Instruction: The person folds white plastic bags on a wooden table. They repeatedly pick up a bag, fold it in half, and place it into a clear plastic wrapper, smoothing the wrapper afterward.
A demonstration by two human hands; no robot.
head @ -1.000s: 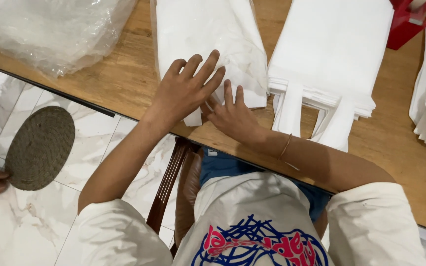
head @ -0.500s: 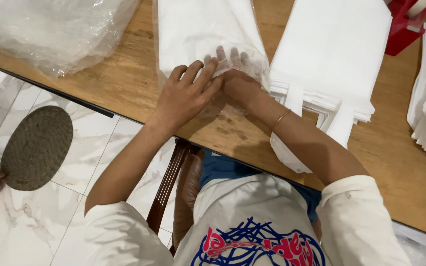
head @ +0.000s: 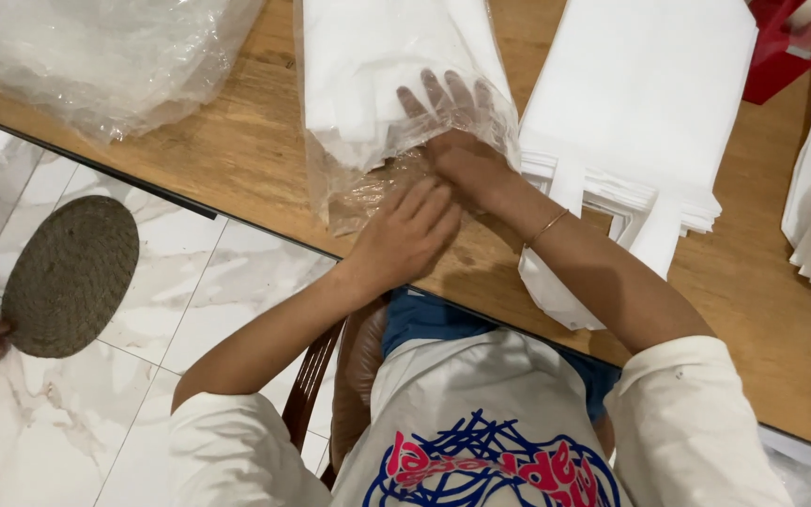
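Clear plastic sleeve (head: 368, 192) lies on the wooden table (head: 237, 160), holding folded white bags (head: 377, 66). Right hand (head: 457, 131) is inside it, fingers spread flat; left hand (head: 405, 235) pinches the mouth just below. Light, limp and slippery, it likely handles best gripped at the open edge.
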